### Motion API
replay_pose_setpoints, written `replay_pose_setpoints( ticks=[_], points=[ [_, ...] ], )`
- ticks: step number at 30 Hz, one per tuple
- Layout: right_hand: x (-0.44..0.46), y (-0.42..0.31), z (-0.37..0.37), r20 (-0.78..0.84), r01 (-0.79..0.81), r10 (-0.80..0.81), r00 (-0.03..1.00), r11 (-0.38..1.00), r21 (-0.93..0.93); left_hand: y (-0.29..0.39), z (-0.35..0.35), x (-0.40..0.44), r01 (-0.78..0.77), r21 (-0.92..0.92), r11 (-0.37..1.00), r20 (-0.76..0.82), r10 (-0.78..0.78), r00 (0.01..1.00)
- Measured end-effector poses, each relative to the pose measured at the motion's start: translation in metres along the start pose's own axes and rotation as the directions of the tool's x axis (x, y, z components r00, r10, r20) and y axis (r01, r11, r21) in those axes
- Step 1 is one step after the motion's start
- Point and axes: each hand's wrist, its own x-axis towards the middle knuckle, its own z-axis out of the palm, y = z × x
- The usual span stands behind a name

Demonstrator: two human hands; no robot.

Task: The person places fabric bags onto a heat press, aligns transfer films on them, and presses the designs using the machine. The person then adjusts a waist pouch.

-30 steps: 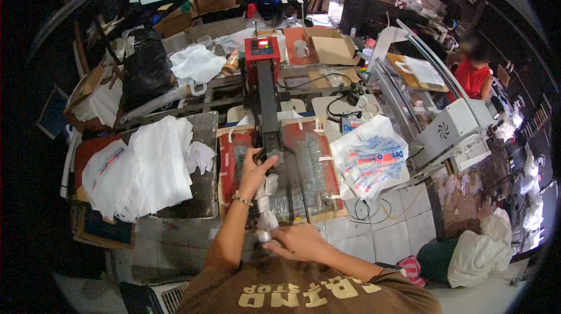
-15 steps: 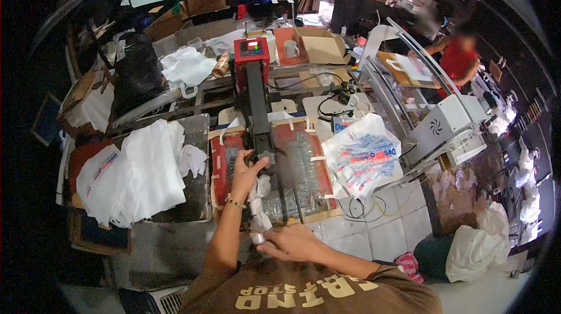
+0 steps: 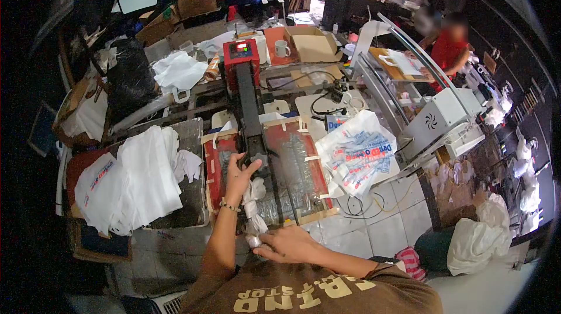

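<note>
A heat press with a red control box [image 3: 241,51] and a long dark arm stands over a red, taped board [image 3: 295,162]. My left hand [image 3: 239,177] is wrapped round the front part of the press arm, thumb on top. The press handle [image 3: 253,214], bound in white cloth, runs down toward me. At its lower end my right hand [image 3: 289,245] rests with fingers partly spread against the white tip, not gripping round it. White bags with printed text [image 3: 131,179] lie in a pile to the left. Printed transfer sheets [image 3: 359,156] lie fanned out on the right.
A large white machine [image 3: 435,118] stands at the right. Beyond it a person in red [image 3: 450,51] has a hand near a white sheet on a board. A mug [image 3: 282,49] and an open cardboard box [image 3: 312,45] are at the back. Cables hang near the floor.
The whole view has shifted, so the press and tables appear further left. Both my hands keep about the same places on the press. The person in red has leaned over the white sheet.
</note>
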Motion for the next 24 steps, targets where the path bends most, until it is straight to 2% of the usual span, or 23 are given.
replay_pose_setpoints(
  ticks=[2,5,7,8,11,13,15,16,18,23,24],
  points=[
    [0.000,0.001,0.003,-0.022,0.011,-0.011,1.000,1.000,-0.007,0.001,0.001,0.001,0.026,-0.028,0.999,0.018,-0.026,1.000],
    [-0.001,0.001,0.002,-0.012,-0.007,0.006,1.000,1.000,-0.027,0.006,0.001,-0.002,0.004,0.027,1.000,0.009,-0.004,1.000],
    [-0.001,-0.002,-0.003,0.057,-0.025,0.027,0.998,0.998,-0.049,0.009,0.001,-0.004,0.004,0.016,1.000,-0.011,-0.004,1.000],
    [-0.001,0.000,-0.002,0.047,-0.033,0.036,0.998,0.998,-0.055,0.011,0.000,-0.004,0.059,0.043,0.997,-0.003,-0.059,0.998],
    [-0.002,0.004,0.004,0.014,0.008,-0.008,1.000,1.000,-0.024,0.025,0.003,-0.010,0.062,0.010,0.998,-0.001,-0.062,0.998],
    [-0.003,0.001,0.002,-0.060,0.022,-0.022,0.998,1.000,-0.010,0.008,0.001,-0.003,0.064,-0.015,0.998,0.025,-0.063,0.998],
    [-0.002,0.000,-0.002,-0.040,0.024,-0.024,0.999,1.000,0.004,0.012,0.002,-0.006,0.026,-0.057,0.998,0.022,-0.025,0.999],
    [-0.003,0.001,-0.001,-0.051,0.033,-0.033,0.998,0.999,0.003,-0.015,-0.001,0.004,-0.001,-0.018,1.000,-0.017,0.001,1.000],
    [-0.003,0.002,0.002,-0.063,0.043,-0.043,0.997,0.999,0.000,-0.015,-0.003,0.004,0.009,-0.019,1.000,0.002,-0.009,1.000],
    [-0.001,-0.002,-0.004,-0.005,0.008,-0.008,1.000,1.000,-0.006,0.011,0.000,-0.005,0.089,-0.002,0.996,0.005,-0.089,0.996],
    [-0.001,-0.001,-0.003,0.000,0.020,-0.020,1.000,1.000,-0.004,0.005,0.000,-0.003,0.081,-0.053,0.995,0.017,-0.080,0.997]
  ],
)
